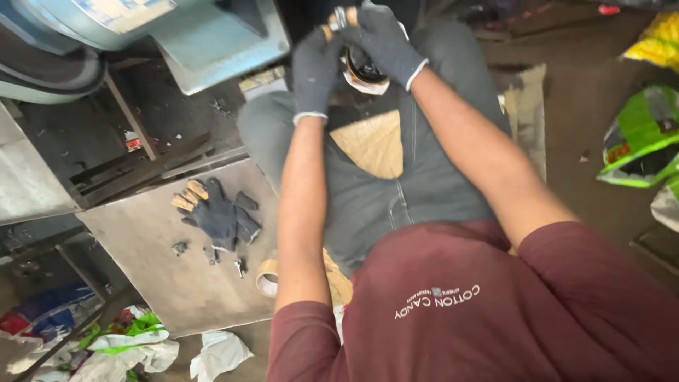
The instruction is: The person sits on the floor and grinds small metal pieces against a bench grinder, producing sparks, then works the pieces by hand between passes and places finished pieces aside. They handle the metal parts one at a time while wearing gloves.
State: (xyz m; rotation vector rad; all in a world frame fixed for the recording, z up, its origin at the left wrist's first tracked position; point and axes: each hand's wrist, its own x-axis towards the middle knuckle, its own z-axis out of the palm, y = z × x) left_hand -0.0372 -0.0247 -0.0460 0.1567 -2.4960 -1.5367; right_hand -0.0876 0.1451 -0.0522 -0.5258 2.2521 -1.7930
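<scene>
At the top centre of the frame, the left hand (315, 67) and right hand (382, 39), both in dark grey knit gloves, close together around a round black-and-white part (364, 76) above the knees. At left centre, 1 spare dark glove (216, 212) lies on a grey metal sheet (152, 276) beside a roll of brown tape (267, 277).

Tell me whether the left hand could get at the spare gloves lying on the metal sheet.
Probably yes. The spare gloves lie uncovered on the metal sheet, on the left arm's side, with nothing between. But the left hand is now gripping the round part with the right hand.
</scene>
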